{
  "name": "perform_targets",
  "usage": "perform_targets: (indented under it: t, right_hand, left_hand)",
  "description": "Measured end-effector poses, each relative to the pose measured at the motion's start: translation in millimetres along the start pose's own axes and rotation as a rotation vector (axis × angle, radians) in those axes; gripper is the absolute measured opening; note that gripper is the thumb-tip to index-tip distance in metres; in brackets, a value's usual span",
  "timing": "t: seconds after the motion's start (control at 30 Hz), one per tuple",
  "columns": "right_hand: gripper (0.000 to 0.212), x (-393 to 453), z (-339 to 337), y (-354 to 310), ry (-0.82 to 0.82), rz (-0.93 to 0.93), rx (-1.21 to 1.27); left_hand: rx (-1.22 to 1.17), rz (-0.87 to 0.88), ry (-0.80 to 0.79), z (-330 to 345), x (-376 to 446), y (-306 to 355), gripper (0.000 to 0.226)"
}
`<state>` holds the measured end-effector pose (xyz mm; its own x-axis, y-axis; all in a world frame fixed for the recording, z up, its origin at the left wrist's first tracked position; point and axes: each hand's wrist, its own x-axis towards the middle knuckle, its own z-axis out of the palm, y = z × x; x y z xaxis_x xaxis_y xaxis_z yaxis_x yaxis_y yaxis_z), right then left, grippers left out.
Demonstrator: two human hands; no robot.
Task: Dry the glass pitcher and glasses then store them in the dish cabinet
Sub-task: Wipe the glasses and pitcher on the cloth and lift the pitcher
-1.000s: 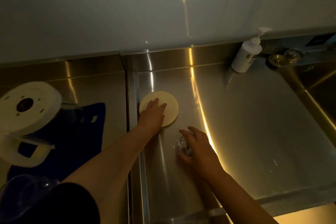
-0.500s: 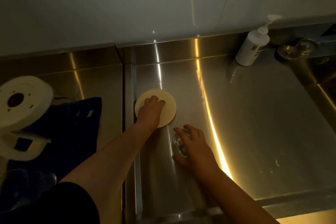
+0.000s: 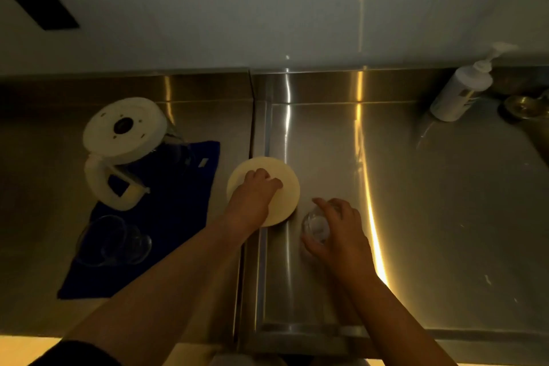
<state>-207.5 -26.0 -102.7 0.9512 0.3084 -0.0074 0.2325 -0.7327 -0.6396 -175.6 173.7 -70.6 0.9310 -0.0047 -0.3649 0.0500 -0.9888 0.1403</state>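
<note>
Far left of my left hand (image 3: 252, 202): glass pitcher (image 3: 130, 151) upturned on the blue towel (image 3: 178, 217), white base up; a glass (image 3: 111, 241) lies on the towel nearer me. Both wait for drying.

Left hand: fingers curled over the pale round lid (image 3: 264, 190), gripping its top. The lid straddles the seam between the counter (image 3: 44, 202) and the drainboard (image 3: 445, 217). I judge a straight lift safest, since a slide could catch on that raised edge.

Right hand (image 3: 338, 235): fingers wrapped round a small glass (image 3: 316, 224) standing just right of the lid. Wet glass on steel; I'd grip low and firmly.

Right of that hand: open steel, soap bottle (image 3: 457, 92) well apart at the back.
</note>
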Motion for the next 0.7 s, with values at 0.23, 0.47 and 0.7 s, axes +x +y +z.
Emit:
perform_targets:
  t: [0.23, 0.47, 0.7]
  right_hand:
    - [0.078, -29.3, 6.1, -75.5, 0.152, -0.117, 0.081]
    - [0.077, -65.9, 43.7, -177.3, 0.176, -0.307, 0.091]
    - [0.077, -118.0, 115.8, -278.6, 0.077, -0.477, 0.101]
  left_hand:
    - [0.109, -0.009, 0.105, -30.0, -88.6, -37.5, 0.076]
    - [0.06, -0.106, 0.244, -44.8, -203.3, -111.8, 0.072]
    - [-0.038, -0.256, 0.388, -22.0, -340.0, -205.2, 0.065]
